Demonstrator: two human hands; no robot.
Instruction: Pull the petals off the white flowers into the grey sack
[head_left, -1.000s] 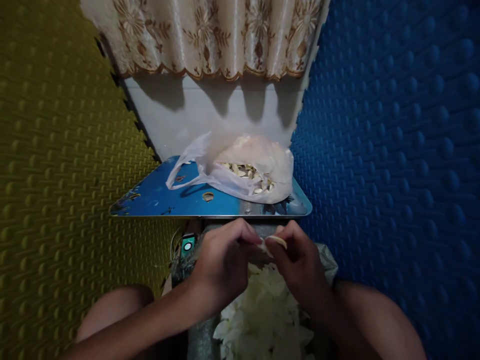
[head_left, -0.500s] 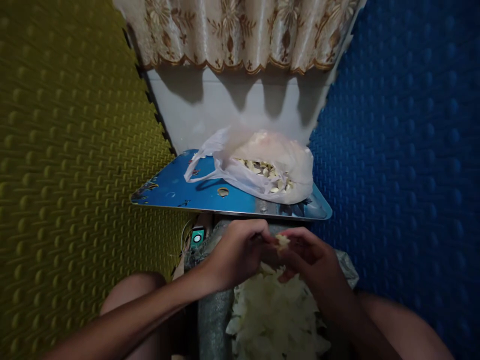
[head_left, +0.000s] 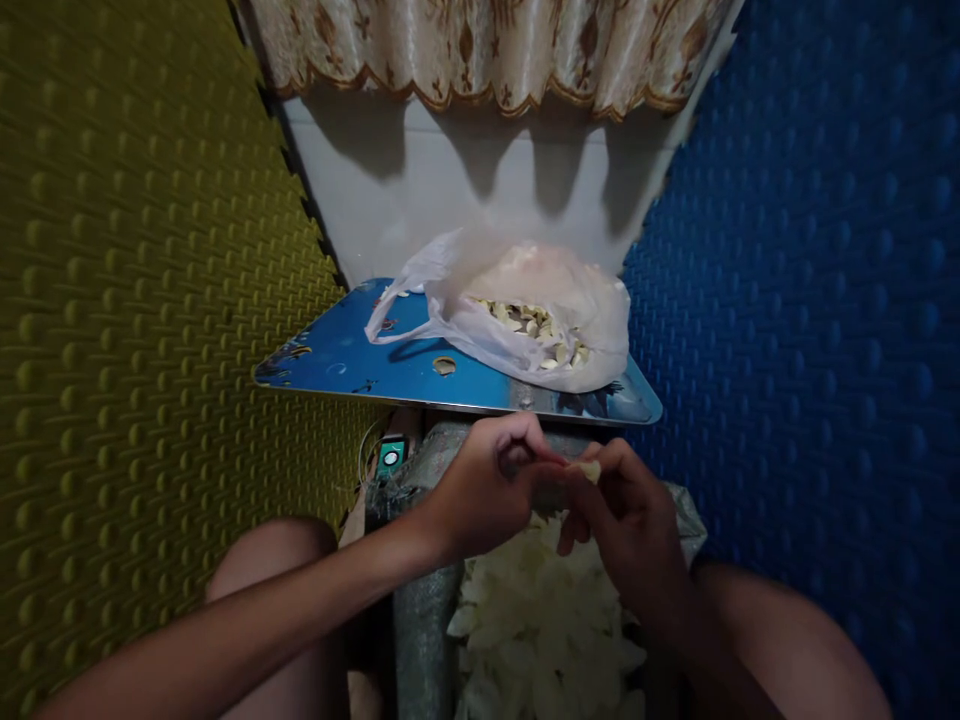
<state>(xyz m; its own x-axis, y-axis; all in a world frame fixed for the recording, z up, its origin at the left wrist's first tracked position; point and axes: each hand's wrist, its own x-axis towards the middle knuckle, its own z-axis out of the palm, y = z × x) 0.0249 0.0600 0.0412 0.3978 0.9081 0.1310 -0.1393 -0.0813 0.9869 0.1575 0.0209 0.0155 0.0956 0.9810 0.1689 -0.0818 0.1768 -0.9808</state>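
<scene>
Cream piece (head_left: 589,469) was pinched btwn L hand (head_left: 491,485) & R hand (head_left: 628,510) tips, nr white pile (head_left: 540,620); light, steady pressure prob. suited best.

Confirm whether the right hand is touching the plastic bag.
Apart. The head view shows a strip of table and its front edge between the plastic bag and the right hand.
</scene>
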